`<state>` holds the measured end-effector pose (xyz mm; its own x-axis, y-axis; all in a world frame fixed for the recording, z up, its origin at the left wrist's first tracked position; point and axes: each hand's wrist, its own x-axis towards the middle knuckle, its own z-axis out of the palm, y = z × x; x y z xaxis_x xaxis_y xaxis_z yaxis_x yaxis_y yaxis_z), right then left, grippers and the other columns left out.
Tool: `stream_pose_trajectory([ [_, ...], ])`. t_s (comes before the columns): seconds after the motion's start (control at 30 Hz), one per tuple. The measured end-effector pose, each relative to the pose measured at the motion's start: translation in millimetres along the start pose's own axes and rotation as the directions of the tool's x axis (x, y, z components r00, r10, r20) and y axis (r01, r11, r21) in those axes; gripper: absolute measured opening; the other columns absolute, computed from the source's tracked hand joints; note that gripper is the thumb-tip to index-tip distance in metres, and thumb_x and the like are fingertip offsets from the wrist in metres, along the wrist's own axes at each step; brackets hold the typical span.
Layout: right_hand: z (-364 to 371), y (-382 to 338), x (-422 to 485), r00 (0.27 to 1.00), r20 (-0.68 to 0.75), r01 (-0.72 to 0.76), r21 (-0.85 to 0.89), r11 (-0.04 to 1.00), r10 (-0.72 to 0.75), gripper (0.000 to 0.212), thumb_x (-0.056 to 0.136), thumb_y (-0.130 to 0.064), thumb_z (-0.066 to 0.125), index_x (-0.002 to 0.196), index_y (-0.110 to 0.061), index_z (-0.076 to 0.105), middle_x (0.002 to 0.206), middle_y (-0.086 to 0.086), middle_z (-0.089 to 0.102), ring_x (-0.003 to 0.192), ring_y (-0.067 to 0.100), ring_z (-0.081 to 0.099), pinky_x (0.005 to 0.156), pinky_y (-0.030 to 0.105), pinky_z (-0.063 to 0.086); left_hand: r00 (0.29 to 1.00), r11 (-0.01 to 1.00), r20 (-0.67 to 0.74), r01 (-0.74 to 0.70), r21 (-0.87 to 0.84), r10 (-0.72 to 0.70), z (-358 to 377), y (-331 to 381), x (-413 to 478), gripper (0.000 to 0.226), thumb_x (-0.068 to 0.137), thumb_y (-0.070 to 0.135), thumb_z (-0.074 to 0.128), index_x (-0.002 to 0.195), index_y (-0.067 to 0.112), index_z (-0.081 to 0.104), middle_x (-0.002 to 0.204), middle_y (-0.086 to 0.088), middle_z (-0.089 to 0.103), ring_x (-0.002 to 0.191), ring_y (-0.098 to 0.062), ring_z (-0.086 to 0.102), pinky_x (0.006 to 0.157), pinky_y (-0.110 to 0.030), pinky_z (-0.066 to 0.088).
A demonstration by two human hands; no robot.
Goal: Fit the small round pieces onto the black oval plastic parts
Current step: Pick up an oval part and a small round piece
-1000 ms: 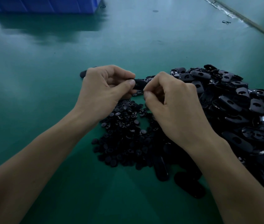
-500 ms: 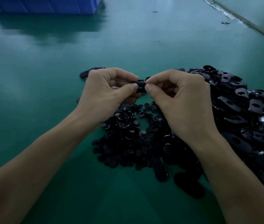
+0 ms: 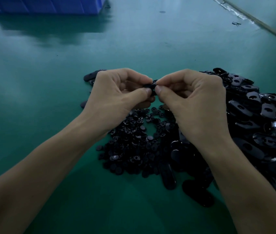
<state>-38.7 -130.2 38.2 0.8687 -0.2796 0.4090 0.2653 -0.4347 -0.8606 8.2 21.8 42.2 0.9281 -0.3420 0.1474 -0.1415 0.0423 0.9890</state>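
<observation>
My left hand (image 3: 117,95) and my right hand (image 3: 196,105) meet above the green table, fingertips together. Between them they pinch one black oval part (image 3: 152,86), mostly hidden by thumbs and fingers. I cannot tell whether a round piece sits on it. Below the hands lies a heap of small round pieces (image 3: 134,141). A big pile of black oval parts (image 3: 255,119) spreads to the right.
A blue plastic bin (image 3: 46,5) stands at the far left edge of the green table (image 3: 49,81). A few oval parts (image 3: 90,76) lie behind my left hand. Two more oval parts (image 3: 196,193) lie near the front. The table's edge runs diagonally at the far right.
Both hands have lifted slightly and closed in on each other. My right hand turned so its thumb and fingers now meet the left thumb on the oval part.
</observation>
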Motion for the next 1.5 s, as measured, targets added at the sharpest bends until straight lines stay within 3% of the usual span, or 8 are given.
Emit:
stream_pose_trajectory([
  [0.1, 0.5, 0.3, 0.3, 1.0, 0.007, -0.013, 0.012, 1.0, 0.013, 0.015, 0.083, -0.013, 0.078, 0.08, -0.027, 0.074, 0.068, -0.01, 0.071, 0.064, 0.004, 0.068, 0.065, 0.023, 0.054, 1.0, 1.0, 0.003, -0.013, -0.008, 0.013, 0.8, 0.7, -0.8, 0.015, 0.084, -0.01, 0.068, 0.088, 0.004, 0.07, 0.072, -0.006, 0.075, 0.07, -0.017, 0.074, 0.065, -0.024, 0.059],
  [0.37, 1.2, 0.5, -0.7, 0.997, 0.026, -0.075, 0.031, 0.997, 0.074, 0.014, 0.083, -0.014, 0.076, 0.077, -0.026, 0.073, 0.066, -0.004, 0.072, 0.064, 0.011, 0.071, 0.064, 0.04, 0.061, 0.999, 1.0, -0.016, -0.029, 0.01, 0.029, 0.8, 1.3, -0.7, 0.017, 0.084, -0.008, 0.069, 0.087, 0.008, 0.071, 0.073, -0.004, 0.075, 0.07, -0.014, 0.073, 0.066, -0.022, 0.058],
  [0.67, 1.2, 0.4, -2.7, 0.997, 0.017, -0.074, 0.046, 0.996, 0.074, 0.015, 0.083, -0.012, 0.076, 0.077, -0.025, 0.073, 0.066, -0.002, 0.072, 0.063, 0.017, 0.072, 0.063, 0.046, 0.06, 0.998, 0.995, -0.019, -0.054, 0.078, 0.056, 2.1, 3.6, -2.7, 0.019, 0.084, -0.009, 0.07, 0.088, 0.009, 0.072, 0.074, -0.004, 0.075, 0.072, -0.016, 0.074, 0.068, -0.024, 0.059],
  [0.9, 5.1, -3.7, -7.5, 0.999, -0.001, 0.044, -0.076, 0.996, -0.044, 0.011, 0.085, -0.012, 0.078, 0.095, -0.017, 0.081, 0.081, -0.014, 0.075, 0.072, 0.002, 0.07, 0.07, 0.027, 0.058, 0.997, 0.997, -0.064, -0.043, 0.065, 0.047, 0.9, 2.1, -1.6, 0.02, 0.085, -0.011, 0.067, 0.086, 0.008, 0.071, 0.069, -0.003, 0.074, 0.065, -0.015, 0.071, 0.065, -0.022, 0.058],
  [1.03, 3.8, -3.7, -6.8, 0.995, -0.003, 0.098, -0.161, 0.982, -0.1, 0.009, 0.085, -0.013, 0.078, 0.094, -0.017, 0.08, 0.078, -0.014, 0.072, 0.074, 0.002, 0.069, 0.068, 0.015, 0.053, 0.998, 0.997, -0.051, -0.04, 0.064, 0.043, 0.9, 1.4, -1.1, 0.019, 0.085, -0.01, 0.067, 0.088, 0.008, 0.07, 0.069, -0.001, 0.074, 0.065, -0.013, 0.072, 0.065, -0.021, 0.057],
  [1.13, 2.6, -3.7, -6.0, 0.996, 0.01, 0.089, -0.17, 0.981, -0.089, 0.007, 0.086, -0.013, 0.077, 0.091, -0.018, 0.079, 0.076, -0.019, 0.07, 0.073, 0.0, 0.069, 0.067, 0.013, 0.054, 0.998, 0.996, -0.048, -0.046, 0.083, 0.05, 1.6, 0.9, -1.1, 0.02, 0.085, -0.01, 0.068, 0.088, 0.009, 0.07, 0.069, -0.001, 0.074, 0.065, -0.012, 0.072, 0.065, -0.021, 0.057],
  [1.33, 0.6, -2.2, -6.7, 0.976, 0.039, 0.214, -0.297, 0.931, -0.212, 0.012, 0.087, -0.013, 0.077, 0.098, -0.015, 0.08, 0.084, 0.001, 0.072, 0.075, 0.01, 0.065, 0.07, 0.018, 0.05, 0.999, 1.0, -0.045, 0.012, 0.011, -0.011, 1.1, 4.2, -0.2, 0.014, 0.086, -0.008, 0.068, 0.087, 0.006, 0.07, 0.068, -0.005, 0.074, 0.063, -0.014, 0.071, 0.061, -0.019, 0.056],
  [1.5, -2.1, -0.5, -5.0, 0.98, 0.053, 0.199, -0.228, 0.953, -0.192, 0.012, 0.085, -0.014, 0.08, 0.097, -0.016, 0.08, 0.084, -0.005, 0.07, 0.072, 0.004, 0.06, 0.066, 0.006, 0.04, 0.999, 0.999, -0.013, 0.04, -0.028, -0.04, -1.5, 6.1, 0.6, 0.014, 0.085, -0.006, 0.068, 0.086, 0.008, 0.07, 0.072, -0.008, 0.074, 0.068, -0.019, 0.071, 0.061, -0.019, 0.055],
])
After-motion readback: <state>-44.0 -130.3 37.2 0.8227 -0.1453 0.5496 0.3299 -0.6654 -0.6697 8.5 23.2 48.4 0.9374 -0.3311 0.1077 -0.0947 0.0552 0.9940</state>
